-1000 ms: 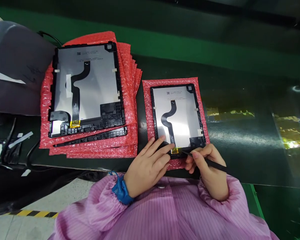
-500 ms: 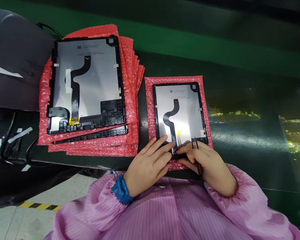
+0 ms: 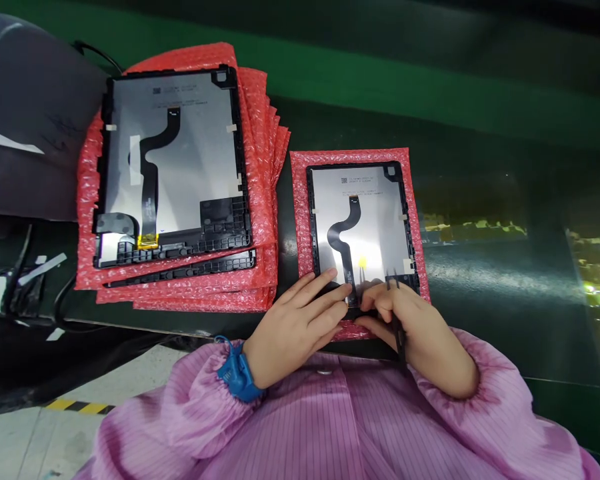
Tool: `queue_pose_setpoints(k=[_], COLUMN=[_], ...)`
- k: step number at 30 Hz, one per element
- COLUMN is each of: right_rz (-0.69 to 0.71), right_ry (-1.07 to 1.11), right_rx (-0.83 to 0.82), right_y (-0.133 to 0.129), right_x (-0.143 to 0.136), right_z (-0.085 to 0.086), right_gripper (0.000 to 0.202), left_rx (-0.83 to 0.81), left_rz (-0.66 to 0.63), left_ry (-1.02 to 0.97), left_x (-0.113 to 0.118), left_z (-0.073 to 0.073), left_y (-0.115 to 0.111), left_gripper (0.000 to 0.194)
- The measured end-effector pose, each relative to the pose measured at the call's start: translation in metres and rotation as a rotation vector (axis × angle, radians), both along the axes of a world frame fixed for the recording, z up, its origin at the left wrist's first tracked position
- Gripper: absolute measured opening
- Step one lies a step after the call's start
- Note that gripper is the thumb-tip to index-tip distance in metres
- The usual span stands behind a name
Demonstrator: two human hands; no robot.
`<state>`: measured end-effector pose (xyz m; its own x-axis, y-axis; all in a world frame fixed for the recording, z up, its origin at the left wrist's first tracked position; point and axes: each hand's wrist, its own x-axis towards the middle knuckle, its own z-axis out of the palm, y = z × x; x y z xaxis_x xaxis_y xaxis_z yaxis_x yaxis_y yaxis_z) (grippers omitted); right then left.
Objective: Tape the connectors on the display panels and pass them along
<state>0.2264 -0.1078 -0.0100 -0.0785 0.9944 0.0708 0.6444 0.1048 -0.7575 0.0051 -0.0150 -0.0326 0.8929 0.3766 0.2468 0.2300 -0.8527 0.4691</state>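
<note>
A display panel [image 3: 380, 220] with a silver back and black frame lies on a red bubble-wrap bag [image 3: 300, 200] before me. A black ribbon cable [image 3: 351, 212] curves down it towards my fingers. My left hand [image 3: 300, 327] rests on the panel's lower left edge, fingers spread, index and middle fingertips by the cable. My right hand [image 3: 413, 320] is closed round dark tweezers [image 3: 399, 333], whose tips point up, away from the cable. Its thumb and forefinger are at the panel's lower edge, right of the cable's end. Whether they pinch anything is hidden.
At the left, a stack of red bubble-wrap bags [image 3: 265, 160] carries another display panel [image 3: 190, 160] with yellow tape [image 3: 148, 241] at its cable's end. A grey bin-like object [image 3: 30, 120] stands beside it. Cables and white strips [image 3: 40, 270] lie at the far left.
My right fingers have shifted slightly right, away from the cable's end, with the tweezers still in that hand. My left hand stays on the panel. The view has moved a little.
</note>
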Motion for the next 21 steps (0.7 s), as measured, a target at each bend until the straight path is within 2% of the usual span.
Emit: queue_pose_setpoints(k=[3, 6, 16, 21], right_rz=[-0.047, -0.048, 0.121, 0.179], right_ry=[0.081, 0.044, -0.175, -0.316], right_rx=[0.127, 0.185, 0.285, 0.421], right_y=[-0.002, -0.005, -0.012, -0.012], right_x=[0.007, 0.013, 0.016, 0.012], right_z=[-0.001, -0.004, -0.011, -0.006], right_gripper=[0.036, 0.037, 0.016, 0.024], left_rx=[-0.015, -0.003, -0.024, -0.041], left_rz=[-0.025, -0.061, -0.123, -0.114], left_ry=[0.034, 0.053, 0.007, 0.021], left_x=[-0.001, -0.002, -0.006, -0.004], left_z=[0.000, 0.001, -0.003, -0.002], left_y=[0.002, 0.006, 0.010, 0.010], left_gripper=[0.021, 0.023, 0.023, 0.025])
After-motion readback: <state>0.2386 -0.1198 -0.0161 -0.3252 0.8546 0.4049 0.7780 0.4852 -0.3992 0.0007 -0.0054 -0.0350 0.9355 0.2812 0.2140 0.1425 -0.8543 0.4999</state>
